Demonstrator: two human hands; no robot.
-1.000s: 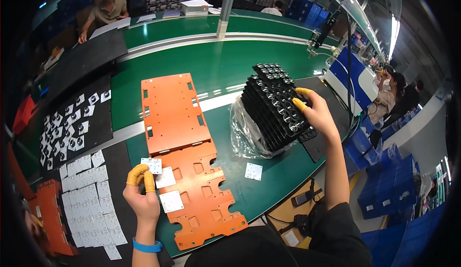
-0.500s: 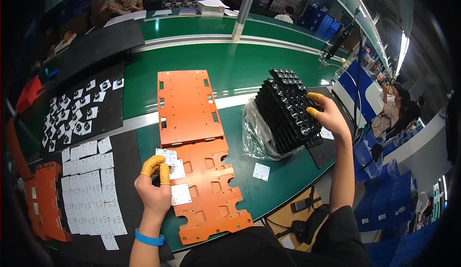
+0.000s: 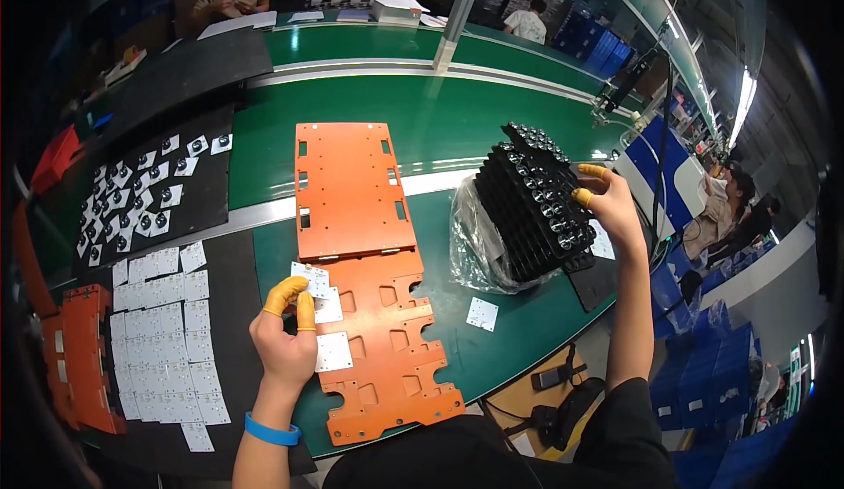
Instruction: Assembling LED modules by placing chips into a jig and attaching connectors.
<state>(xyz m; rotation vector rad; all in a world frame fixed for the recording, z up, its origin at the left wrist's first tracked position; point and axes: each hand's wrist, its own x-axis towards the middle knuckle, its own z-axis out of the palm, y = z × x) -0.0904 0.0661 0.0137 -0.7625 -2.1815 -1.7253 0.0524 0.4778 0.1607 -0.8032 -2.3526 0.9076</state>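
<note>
My left hand (image 3: 286, 335), with yellow finger cots, pinches a small white square plate (image 3: 311, 279) at the left edge of a long orange fixture board (image 3: 378, 331) that has cut-out pockets. Two more white square plates (image 3: 333, 351) lie in its pockets. A second orange board (image 3: 349, 188) lies flat just beyond it. My right hand (image 3: 607, 206), also in yellow cots, reaches to the top of a tilted stack of black trays (image 3: 527, 203) filled with small round parts, fingertips on one part. The stack leans on a clear plastic bag (image 3: 470, 247).
A loose white square plate (image 3: 483, 313) lies on the green bench. Rows of white plates (image 3: 158, 331) cover a black mat at left, with more plates carrying round parts (image 3: 132, 194) behind. Orange boards (image 3: 83, 357) sit far left. Other people work at the back and right.
My left hand has lifted a white plate slightly over the lower orange board. My right hand has shifted a little on the top of the black tray stack. The view has tilted slightly.
</note>
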